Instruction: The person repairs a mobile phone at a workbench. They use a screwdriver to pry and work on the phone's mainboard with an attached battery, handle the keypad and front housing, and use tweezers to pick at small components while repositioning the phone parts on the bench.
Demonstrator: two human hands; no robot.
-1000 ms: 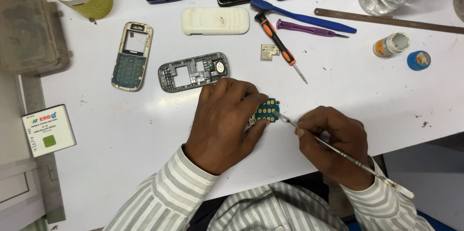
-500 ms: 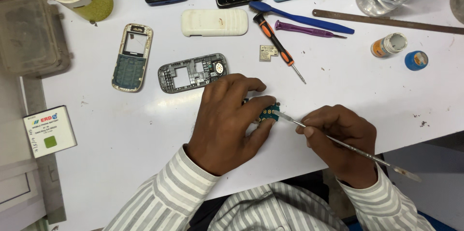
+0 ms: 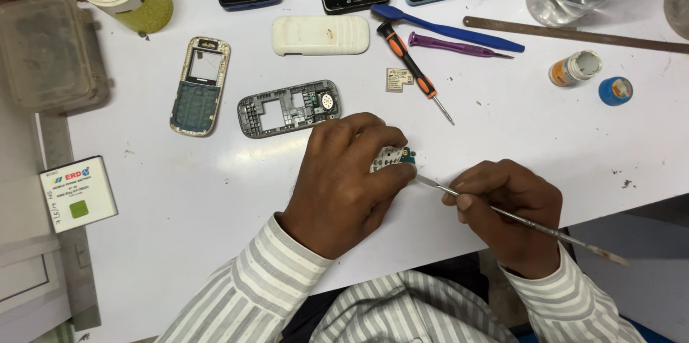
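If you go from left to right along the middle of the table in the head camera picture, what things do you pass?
Battery pack → phone front cover → grey phone frame → small circuit board held by the left hand → right hand holding a thin metal tool → small white jar → blue cap.

Left hand (image 3: 344, 181) curled knuckles-up, fingers pinched; right hand (image 3: 511, 207) in a pen-like grip (striped sleeves) — close together.
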